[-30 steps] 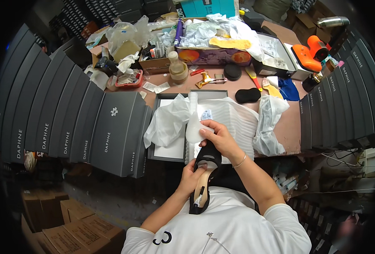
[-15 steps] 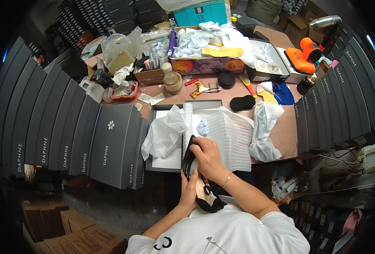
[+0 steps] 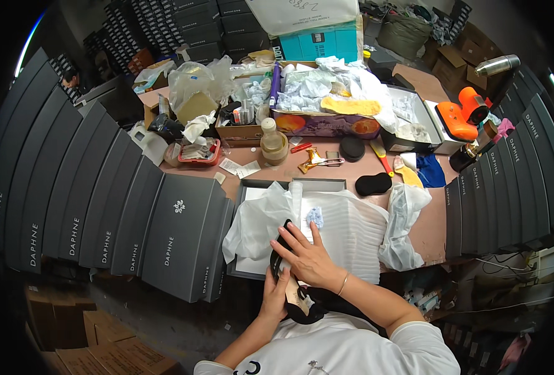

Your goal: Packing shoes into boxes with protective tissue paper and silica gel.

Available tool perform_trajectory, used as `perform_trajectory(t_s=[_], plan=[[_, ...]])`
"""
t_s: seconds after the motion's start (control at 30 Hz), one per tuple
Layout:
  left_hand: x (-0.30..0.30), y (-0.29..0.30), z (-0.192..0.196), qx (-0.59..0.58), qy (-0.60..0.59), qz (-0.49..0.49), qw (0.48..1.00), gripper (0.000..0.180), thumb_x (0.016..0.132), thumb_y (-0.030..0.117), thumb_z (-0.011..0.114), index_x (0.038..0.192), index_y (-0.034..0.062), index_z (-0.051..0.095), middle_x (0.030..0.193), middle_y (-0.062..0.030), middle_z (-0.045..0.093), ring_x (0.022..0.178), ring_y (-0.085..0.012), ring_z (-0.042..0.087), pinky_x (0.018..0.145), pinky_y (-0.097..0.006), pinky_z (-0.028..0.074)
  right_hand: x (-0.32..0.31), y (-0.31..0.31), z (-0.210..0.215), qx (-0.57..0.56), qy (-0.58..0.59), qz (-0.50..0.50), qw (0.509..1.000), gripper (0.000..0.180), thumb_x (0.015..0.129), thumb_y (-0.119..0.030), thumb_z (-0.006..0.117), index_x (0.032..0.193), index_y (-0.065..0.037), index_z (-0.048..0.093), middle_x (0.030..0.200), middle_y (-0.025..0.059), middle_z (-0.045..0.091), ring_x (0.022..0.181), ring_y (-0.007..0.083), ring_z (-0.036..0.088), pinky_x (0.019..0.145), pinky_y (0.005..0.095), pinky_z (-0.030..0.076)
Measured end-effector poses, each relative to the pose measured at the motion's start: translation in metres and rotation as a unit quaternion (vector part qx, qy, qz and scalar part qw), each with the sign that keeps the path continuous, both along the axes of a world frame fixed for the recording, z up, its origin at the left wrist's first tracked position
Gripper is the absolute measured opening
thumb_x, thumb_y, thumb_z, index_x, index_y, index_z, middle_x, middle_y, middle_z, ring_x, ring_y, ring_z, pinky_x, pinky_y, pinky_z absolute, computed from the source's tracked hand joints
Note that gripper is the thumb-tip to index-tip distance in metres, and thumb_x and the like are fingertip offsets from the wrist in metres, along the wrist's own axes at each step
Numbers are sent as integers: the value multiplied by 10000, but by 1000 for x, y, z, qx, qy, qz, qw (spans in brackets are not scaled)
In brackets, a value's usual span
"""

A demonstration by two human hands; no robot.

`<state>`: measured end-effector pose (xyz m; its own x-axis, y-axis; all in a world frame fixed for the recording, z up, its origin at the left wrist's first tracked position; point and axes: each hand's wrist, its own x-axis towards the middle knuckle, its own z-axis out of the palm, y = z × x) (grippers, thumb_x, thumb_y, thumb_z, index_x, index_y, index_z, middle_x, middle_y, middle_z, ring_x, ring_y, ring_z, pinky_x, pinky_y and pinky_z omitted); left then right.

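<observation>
A black shoe (image 3: pixel 297 303) with a beige insole is in my left hand (image 3: pixel 274 295), whose fingers wrap round its side above my lap. Some white stuffing shows near its front end. My right hand (image 3: pixel 314 261) lies over the shoe's far end with its fingers stretched and spread. Beyond the hands lies an open grey shoebox (image 3: pixel 249 273), lined with white tissue paper (image 3: pixel 258 219) on the left and a ribbed white foam sheet (image 3: pixel 355 231) on the right. A crumpled pale-blue wad (image 3: pixel 315 217) rests inside, just past my right fingertips.
Grey shoeboxes (image 3: pixel 180 234) stand in rows on the left, with more shoeboxes (image 3: pixel 508 181) on the right. Behind are a glue bottle (image 3: pixel 273 144), a brush (image 3: pixel 382 157), a black oval pad (image 3: pixel 373 184), a carton of crumpled paper (image 3: pixel 324 122) and an orange device (image 3: pixel 458 119).
My right hand's fingers have gone from curled at the shoe's far end to spread out over it. My left hand keeps its hold. The whole view has shifted slightly.
</observation>
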<state>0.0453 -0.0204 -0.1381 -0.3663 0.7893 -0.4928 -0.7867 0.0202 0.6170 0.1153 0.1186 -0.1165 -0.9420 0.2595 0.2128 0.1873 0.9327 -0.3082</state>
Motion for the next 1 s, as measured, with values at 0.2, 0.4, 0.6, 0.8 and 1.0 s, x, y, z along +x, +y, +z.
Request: perform_trajectory(t_s=[0.2, 0.4, 0.6, 0.8, 1.0], plan=[[13, 8, 8, 50, 99, 60, 992, 497, 969, 282, 558, 1347, 81, 306, 1159, -84, 512, 1008, -170, 558, 828, -306, 503, 9, 12, 19, 75, 205, 55, 974, 476, 757, -176, 610, 1224, -94, 574, 1205, 90, 554, 1161, 249, 519, 982, 455, 374], [23, 10, 11, 49, 62, 53, 995, 435, 971, 292, 548, 1293, 97, 329, 991, -65, 544, 788, -143, 591, 608, -283, 533, 17, 15, 12, -1, 116, 67, 991, 207, 714, -155, 626, 911, -93, 609, 796, 30, 538, 785, 210, 573, 728, 333, 436], [35, 10, 8, 21, 68, 29, 997, 380, 978, 269, 539, 1243, 96, 329, 950, -67, 533, 746, -141, 589, 605, -292, 539, -2, 19, 11, 39, 216, -83, 972, 411, 719, -121, 622, 1126, -89, 582, 1161, 136, 538, 1049, 291, 538, 842, 377, 438], [-4, -10, 5, -45, 27, 74, 996, 297, 998, 359, 460, 1143, 100, 438, 779, -95, 583, 633, -186, 598, 608, -308, 530, 2, 76, -6, -232, 28, -82, 969, 699, 805, -223, 701, 1377, -31, 349, 1276, 300, 461, 1128, 464, 502, 921, 502, 448], [3, 1, 23, -49, 56, 30, 997, 309, 992, 352, 468, 1162, 95, 438, 796, -118, 601, 659, -210, 621, 605, -314, 535, -25, 114, -110, -52, -137, -197, 969, 377, 768, -136, 672, 1100, -8, 548, 1037, 210, 562, 901, 371, 620, 718, 440, 544]])
